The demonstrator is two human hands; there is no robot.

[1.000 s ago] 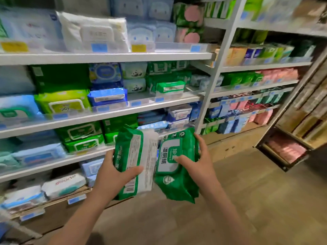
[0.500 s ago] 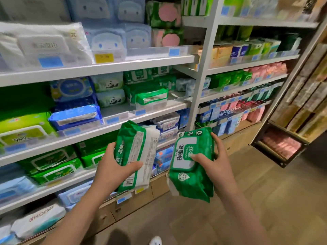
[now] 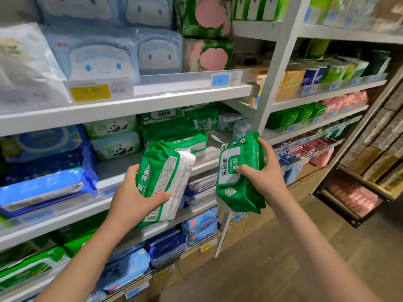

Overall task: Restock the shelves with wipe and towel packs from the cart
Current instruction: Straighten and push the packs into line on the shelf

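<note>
While we stand by the store racks, our left hand [image 3: 133,192] curls round a soft green and white plastic wipe pack [image 3: 165,177], thumb across its front. Our right hand [image 3: 265,174] grips a second soft green pack with a white label [image 3: 236,177]. Both packs are up in the air, just in front of the white metal shelf [image 3: 115,168], near other green packs [image 3: 174,131]. Below is a brown wood floor [image 3: 272,264].

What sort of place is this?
Likely a shop aisle: white shelves crowded with wipe packs, a yellow price tag on the shelf edge, a green-and-white pack in the left hand, a green pack in the right hand.
</note>
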